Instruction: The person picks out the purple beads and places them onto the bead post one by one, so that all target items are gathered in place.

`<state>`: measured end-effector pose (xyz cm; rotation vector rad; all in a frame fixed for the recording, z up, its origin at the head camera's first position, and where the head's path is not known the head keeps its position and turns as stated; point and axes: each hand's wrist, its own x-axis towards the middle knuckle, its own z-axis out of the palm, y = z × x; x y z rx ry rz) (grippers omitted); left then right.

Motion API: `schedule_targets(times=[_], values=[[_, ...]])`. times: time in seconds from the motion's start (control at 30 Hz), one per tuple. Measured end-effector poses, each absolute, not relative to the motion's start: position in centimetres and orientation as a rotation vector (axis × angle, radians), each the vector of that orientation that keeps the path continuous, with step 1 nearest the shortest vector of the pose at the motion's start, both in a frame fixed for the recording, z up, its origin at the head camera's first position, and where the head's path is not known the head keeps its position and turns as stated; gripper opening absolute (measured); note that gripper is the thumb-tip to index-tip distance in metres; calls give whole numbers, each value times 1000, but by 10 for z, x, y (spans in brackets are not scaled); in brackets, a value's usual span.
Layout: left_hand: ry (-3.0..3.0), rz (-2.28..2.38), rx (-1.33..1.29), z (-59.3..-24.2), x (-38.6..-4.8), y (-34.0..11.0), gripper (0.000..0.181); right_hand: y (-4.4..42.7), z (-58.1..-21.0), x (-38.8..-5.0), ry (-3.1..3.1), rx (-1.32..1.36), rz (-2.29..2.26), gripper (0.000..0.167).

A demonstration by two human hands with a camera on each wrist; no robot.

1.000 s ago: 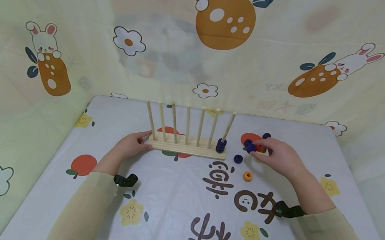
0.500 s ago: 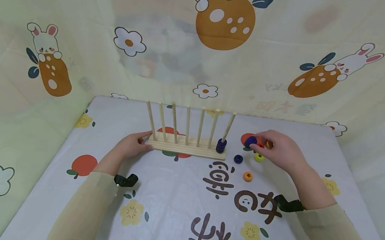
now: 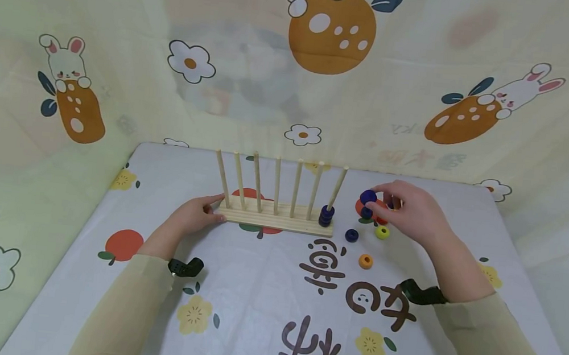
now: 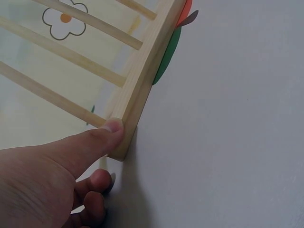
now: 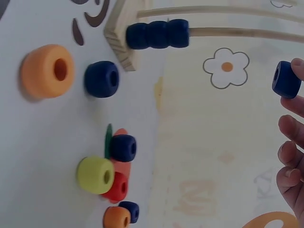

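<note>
A blue bead [image 5: 286, 80] had risen, pinched between the fingers of the right hand [image 3: 412, 212]; the left hand [image 3: 192, 215] gripped the wooden rack's end [image 4: 124, 142].

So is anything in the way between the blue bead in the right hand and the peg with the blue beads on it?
Nothing visible stands between the held bead and that peg. The peg's upper part is bare; the three blue beads sit only at its foot.
</note>
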<state>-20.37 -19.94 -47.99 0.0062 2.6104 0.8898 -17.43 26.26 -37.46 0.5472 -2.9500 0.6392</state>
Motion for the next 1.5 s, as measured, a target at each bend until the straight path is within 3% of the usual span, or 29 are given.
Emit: schedule_targets(times=[1.0,1.5], values=[[2634,860,29,-486,-206,-201,70,241,-317,-182,-2832,574,631,39],[2637,868,47,-488,-205,-202,70,225,-309,-183,-2798,602,639,39]])
